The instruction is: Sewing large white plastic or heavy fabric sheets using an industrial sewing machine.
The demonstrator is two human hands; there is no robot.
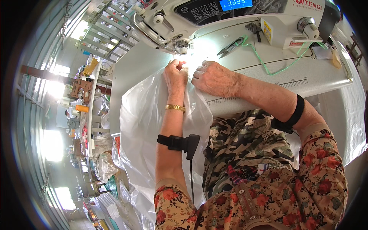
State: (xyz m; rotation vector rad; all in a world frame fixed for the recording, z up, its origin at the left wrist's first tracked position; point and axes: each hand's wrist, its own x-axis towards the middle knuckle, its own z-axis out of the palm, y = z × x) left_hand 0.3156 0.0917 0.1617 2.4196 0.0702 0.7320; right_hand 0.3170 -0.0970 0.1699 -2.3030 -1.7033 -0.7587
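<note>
Both hands work close together at the lit needle area of a white sewing machine (230, 23). Thin, shiny white plastic sheeting (142, 111) drapes from them over the table's front edge and down along my left arm. My left hand (176, 76) pinches the sheeting's edge just below the machine head (180, 45). Beside it, my right hand (214, 79) is closed with its fingers curled on the same sheeting. Glare from the lamp washes out the spot between the fingertips and the needle.
Thread snips (230, 46) lie right of the needle, with loose green thread (264, 63) trailing across the table (283, 76). A small dark tool (256, 30) rests near the machine's body. More white sheeting (345, 115) hangs at the right. Cluttered shelving (94, 99) stands at the left.
</note>
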